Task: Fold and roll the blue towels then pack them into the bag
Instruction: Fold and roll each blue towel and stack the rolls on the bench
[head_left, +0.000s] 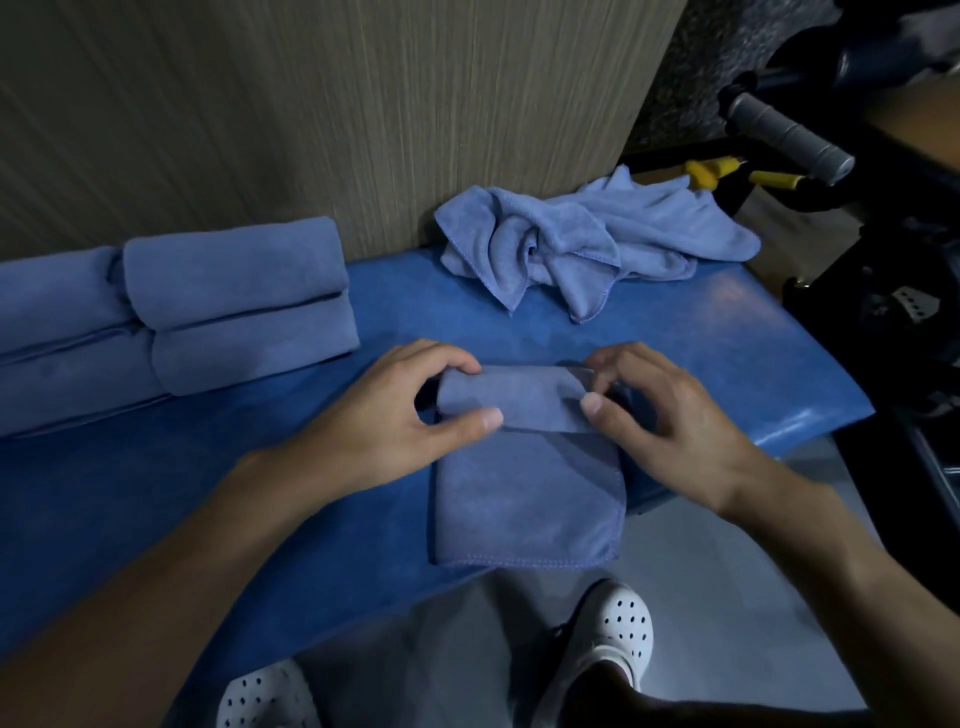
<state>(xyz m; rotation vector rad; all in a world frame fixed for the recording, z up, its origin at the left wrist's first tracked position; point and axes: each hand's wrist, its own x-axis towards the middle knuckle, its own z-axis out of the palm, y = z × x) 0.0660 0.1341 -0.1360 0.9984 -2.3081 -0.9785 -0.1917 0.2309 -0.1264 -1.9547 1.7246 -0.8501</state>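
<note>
**Far end of the towel rolled, both hands on the roll**

Nearest: a pair of white perforated clogs (613, 629) on a grey floor (727, 597), below the near edge of the blue padded bench top (208, 493).

The folded slate-blue microfibre towel (524, 499) lies flat on the bench top, centre-right, with its stitched hem right at the near edge. It is folded to a strip whose long axis runs straight away from the person. The far end is curled into a short roll (519, 397), axis left-right across the strip. The fabric is matte with a short pile, an even blue, and the edge stitching matches.

The left hand (384, 426) pinches the roll's left end, thumb on the near side and fingers curled over the far side. The right hand (670, 415) pinches the right end the same way. The hands are apart with the roll between them.

Left of the hands is a stack of rolled blue towels (234, 301), two high, axes roughly left-right.

Far centre-right, a heap of crumpled blue towels (571, 244) with hems showing sits at the bench's far edge against a beige wood-grain wall panel (311, 104).

Far right, off the bench, are a grey ribbed foam grip (784, 132) and yellow-handled parts (711, 171) just beside the heap. Can't tell what they belong to.
</note>
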